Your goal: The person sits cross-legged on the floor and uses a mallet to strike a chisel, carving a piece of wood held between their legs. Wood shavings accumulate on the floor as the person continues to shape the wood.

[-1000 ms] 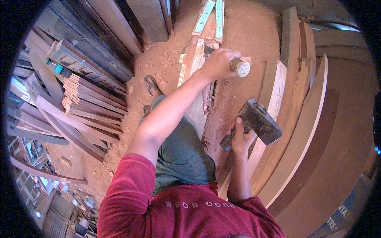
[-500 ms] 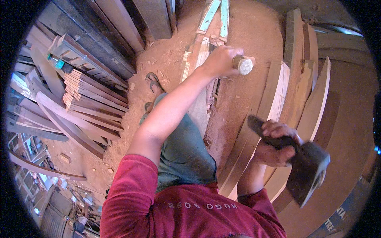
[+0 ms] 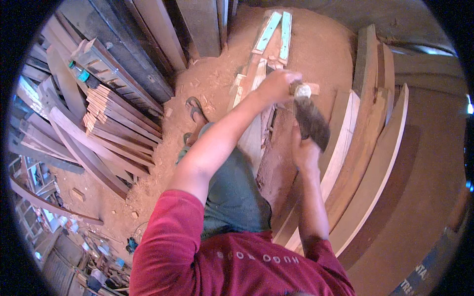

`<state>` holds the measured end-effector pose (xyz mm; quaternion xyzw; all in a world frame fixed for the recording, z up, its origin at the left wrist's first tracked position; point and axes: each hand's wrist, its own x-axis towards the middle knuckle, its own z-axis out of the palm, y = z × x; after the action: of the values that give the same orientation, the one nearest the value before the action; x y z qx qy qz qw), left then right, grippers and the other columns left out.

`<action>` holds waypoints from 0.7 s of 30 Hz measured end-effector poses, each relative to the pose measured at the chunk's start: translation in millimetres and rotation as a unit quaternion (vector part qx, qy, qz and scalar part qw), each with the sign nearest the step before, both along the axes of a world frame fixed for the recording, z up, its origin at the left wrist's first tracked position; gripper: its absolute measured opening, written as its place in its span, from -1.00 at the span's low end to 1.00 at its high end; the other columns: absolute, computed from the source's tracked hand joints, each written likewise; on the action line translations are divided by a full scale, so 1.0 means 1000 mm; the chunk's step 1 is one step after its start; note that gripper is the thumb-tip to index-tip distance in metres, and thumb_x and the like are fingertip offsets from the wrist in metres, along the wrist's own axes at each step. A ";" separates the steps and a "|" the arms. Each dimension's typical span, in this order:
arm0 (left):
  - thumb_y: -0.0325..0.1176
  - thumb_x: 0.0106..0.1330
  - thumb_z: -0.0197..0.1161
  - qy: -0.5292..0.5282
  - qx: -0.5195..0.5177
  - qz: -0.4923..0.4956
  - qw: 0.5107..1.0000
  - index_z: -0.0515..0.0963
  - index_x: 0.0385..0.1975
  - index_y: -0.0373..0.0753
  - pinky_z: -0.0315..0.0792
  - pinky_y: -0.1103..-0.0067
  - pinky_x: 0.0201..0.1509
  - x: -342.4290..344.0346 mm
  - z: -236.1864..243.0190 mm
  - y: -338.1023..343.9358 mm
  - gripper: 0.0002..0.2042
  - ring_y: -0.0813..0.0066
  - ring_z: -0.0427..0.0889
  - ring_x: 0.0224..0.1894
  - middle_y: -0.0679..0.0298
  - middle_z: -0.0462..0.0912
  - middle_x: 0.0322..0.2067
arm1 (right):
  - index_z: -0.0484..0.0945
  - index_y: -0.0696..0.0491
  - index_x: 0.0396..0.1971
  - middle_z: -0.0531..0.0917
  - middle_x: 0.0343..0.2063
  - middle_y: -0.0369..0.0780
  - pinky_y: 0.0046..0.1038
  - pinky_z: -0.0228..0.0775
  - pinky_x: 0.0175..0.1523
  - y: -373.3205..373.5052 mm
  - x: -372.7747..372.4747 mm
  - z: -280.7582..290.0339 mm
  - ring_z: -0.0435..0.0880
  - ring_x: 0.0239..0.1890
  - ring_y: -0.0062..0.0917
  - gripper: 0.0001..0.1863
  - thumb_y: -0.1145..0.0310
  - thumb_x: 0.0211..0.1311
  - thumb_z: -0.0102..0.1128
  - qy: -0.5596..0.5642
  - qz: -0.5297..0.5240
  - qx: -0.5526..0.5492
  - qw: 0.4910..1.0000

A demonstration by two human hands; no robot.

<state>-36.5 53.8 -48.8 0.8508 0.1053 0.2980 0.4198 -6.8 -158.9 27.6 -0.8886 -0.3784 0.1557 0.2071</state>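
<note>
Your left hand grips a round, pale-topped handle — your right hand clutches a dark, blocky metal hammer beside it.

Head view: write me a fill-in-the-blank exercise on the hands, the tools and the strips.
1. The hand on the hammer is the person's ____ one.
2. The other hand grips a tool whose pale end is ____ in shape.
3. Near the picture's top lie ____ turquoise strips.

Missing words: right; round; two.
</note>
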 end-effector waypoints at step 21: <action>-0.36 -0.10 0.43 -0.029 -0.106 0.095 0.989 0.53 -0.44 -0.26 0.49 0.31 -0.20 0.014 -0.006 -0.012 -0.74 0.03 0.63 -0.29 0.04 0.63 -0.42 | 0.47 0.11 -0.35 0.51 -0.57 -0.24 -0.45 0.36 -0.43 0.003 0.013 -0.012 0.50 -0.59 -0.52 -0.77 0.23 0.35 0.11 0.059 -0.050 0.200 0.977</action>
<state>-22.4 42.2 -54.6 0.7786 0.2047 0.3478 0.4805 6.6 -155.6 15.3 -0.8362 -0.3445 0.1187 0.4099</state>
